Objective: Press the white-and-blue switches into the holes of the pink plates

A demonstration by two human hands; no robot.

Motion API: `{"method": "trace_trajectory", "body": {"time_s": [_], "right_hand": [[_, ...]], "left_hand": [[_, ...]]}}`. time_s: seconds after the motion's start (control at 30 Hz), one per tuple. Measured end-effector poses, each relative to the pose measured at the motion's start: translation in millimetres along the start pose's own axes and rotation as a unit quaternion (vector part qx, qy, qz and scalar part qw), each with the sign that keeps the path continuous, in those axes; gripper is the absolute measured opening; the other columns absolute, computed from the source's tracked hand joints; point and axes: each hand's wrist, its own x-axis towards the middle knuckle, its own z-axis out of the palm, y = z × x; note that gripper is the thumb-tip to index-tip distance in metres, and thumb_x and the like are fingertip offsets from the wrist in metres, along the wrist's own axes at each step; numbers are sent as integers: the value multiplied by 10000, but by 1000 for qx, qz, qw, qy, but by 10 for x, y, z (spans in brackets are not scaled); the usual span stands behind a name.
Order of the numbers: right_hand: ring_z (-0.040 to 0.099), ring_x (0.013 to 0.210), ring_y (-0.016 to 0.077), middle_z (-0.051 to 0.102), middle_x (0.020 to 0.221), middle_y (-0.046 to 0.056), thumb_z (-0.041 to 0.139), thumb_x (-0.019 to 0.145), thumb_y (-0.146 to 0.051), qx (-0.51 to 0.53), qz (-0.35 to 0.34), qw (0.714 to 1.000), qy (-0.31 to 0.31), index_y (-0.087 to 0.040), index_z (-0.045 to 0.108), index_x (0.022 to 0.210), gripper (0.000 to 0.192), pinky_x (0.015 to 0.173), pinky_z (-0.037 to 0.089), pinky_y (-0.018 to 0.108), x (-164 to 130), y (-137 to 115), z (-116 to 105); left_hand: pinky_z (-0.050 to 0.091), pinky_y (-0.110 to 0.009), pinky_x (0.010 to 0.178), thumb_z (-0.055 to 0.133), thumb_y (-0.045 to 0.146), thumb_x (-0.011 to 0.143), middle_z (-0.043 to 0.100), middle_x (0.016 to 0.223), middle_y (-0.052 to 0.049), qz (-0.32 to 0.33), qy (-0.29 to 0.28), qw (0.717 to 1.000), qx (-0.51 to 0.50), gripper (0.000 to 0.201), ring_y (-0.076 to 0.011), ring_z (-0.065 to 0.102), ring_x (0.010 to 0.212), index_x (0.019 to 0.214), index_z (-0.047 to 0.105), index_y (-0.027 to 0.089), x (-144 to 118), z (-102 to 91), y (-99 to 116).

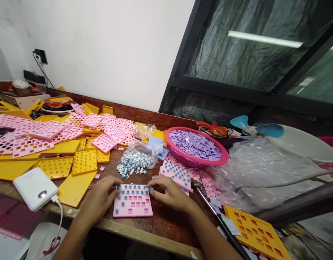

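Note:
A pink keyboard panel [138,213] lies flat on the table in front of me. Blue key switches fill its upper rows and part of its left side; several square openings lower down hold none. My left hand [106,191] has its fingers bent and closed on the panel's upper left edge. Thumb and fingers of my right hand [166,192] pinch at the upper right corner, around what looks like a blue switch, partly hidden by the fingertips. Just behind the panel is a heap of loose blue-and-white switches [132,162], spilling from a clear plastic bag.
Another pink panel with switches [177,174] lies at the right, beside a pink basket [179,157] of purple keycaps. Yellow cases [75,187] and pink plates [48,129] are heaped left. A white power bank [33,187] trails a cable. A fan [249,130] and bubble wrap stand right.

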Motion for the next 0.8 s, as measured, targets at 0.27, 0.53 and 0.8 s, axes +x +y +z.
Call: {"method": "trace_trajectory", "body": {"time_s": [0.27, 0.53, 0.8], "right_hand": [[665, 830, 188, 767, 957, 37, 694, 881, -183, -5, -14, 999, 36, -215, 750, 1031, 163, 780, 478, 306, 17, -20, 373], [652, 902, 194, 737, 947, 45, 679, 927, -178, 21, -61, 996, 56, -218, 755, 945, 88, 821, 484, 309, 36, -83, 574], [641, 970, 225, 739, 1040, 68, 637, 965, -207, -67, -69, 995, 16, -226, 730, 1083, 151, 876, 476, 351, 18, -66, 533]], "left_hand": [[459, -340, 866, 584, 160, 966, 753, 972, -28, 87, -71, 994, 7, 220, -222, 613, 952, 981, 780, 260, 11, 348, 249], [459, -389, 912, 593, 153, 942, 731, 1113, -63, 47, -40, 995, 84, 360, -256, 621, 1029, 1282, 665, 249, -41, 355, 305], [460, -382, 909, 528, 151, 961, 692, 1138, -65, 48, -57, 991, 110, 400, -257, 604, 1050, 1351, 551, 236, -29, 371, 333]]}}
